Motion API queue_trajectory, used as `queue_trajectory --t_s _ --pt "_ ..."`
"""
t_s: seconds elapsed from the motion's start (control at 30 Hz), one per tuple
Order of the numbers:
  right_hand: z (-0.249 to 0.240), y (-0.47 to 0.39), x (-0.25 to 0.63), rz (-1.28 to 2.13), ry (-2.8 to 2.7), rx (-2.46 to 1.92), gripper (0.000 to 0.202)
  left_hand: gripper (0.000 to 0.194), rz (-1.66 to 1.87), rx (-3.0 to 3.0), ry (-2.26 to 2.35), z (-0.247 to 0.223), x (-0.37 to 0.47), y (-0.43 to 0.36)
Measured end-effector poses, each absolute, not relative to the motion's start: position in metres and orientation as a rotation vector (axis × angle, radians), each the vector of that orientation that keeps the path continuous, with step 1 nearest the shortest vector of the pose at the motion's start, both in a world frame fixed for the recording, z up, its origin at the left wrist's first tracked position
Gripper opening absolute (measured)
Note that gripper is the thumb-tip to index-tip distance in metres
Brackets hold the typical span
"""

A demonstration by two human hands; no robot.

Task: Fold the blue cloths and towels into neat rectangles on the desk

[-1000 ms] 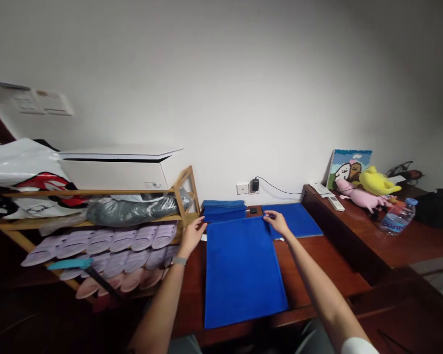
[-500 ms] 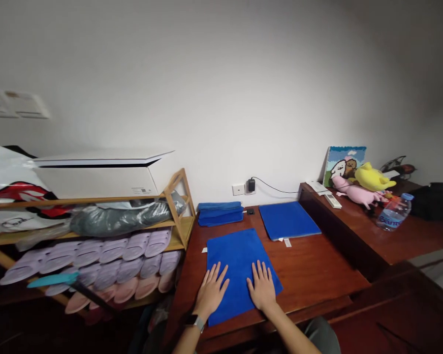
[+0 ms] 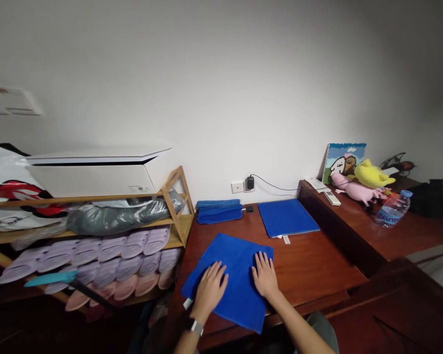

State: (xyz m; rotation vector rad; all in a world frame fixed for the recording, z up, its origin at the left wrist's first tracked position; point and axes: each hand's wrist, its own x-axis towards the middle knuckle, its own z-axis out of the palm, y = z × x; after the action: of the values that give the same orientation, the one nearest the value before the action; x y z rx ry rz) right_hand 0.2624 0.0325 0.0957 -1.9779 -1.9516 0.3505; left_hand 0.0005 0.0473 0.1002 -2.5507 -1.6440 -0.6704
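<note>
A blue cloth (image 3: 239, 280) lies flat and turned at an angle on the reddish-brown table (image 3: 299, 275), its white tag at the lower left. My left hand (image 3: 209, 290) rests palm down on the cloth's left part, fingers spread. On its right part lies my right hand (image 3: 265, 278), also flat with fingers apart. Neither hand grips anything. Behind, a flat blue cloth (image 3: 288, 218) with white tags lies at the right. Folded blue cloths (image 3: 219, 211) are stacked at the back left, near the wall.
Left of the table stands a wooden rack (image 3: 179, 211) with slippers (image 3: 127, 246) and a white box (image 3: 92, 179). A charger (image 3: 250, 182) is plugged into the wall. The raised surface at right holds a bottle (image 3: 393, 210), plush toys (image 3: 372, 174) and a remote (image 3: 332, 198).
The cloth under my hands has turned counterclockwise, its tag moving from the upper left to the lower left. My right hand has moved slightly up. The view has shifted a little.
</note>
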Motion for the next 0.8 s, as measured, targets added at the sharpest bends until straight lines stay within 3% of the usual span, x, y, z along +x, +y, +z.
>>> queue_trajectory --t_s 0.17,0.4,0.8 --pt "0.076 0.035 0.268 0.343 -2.005 -1.988 0.07 0.058 -0.548 -2.479 -1.768 0.076 -0.028 0.093" --pt "0.102 0.094 0.305 0.509 -2.385 -1.713 0.073 0.068 -0.434 -2.105 -2.005 0.015 -0.016 0.033" --pt "0.082 0.133 0.276 0.347 -2.105 -2.043 0.071 0.064 -0.478 -2.206 -1.943 0.017 -0.028 0.018"
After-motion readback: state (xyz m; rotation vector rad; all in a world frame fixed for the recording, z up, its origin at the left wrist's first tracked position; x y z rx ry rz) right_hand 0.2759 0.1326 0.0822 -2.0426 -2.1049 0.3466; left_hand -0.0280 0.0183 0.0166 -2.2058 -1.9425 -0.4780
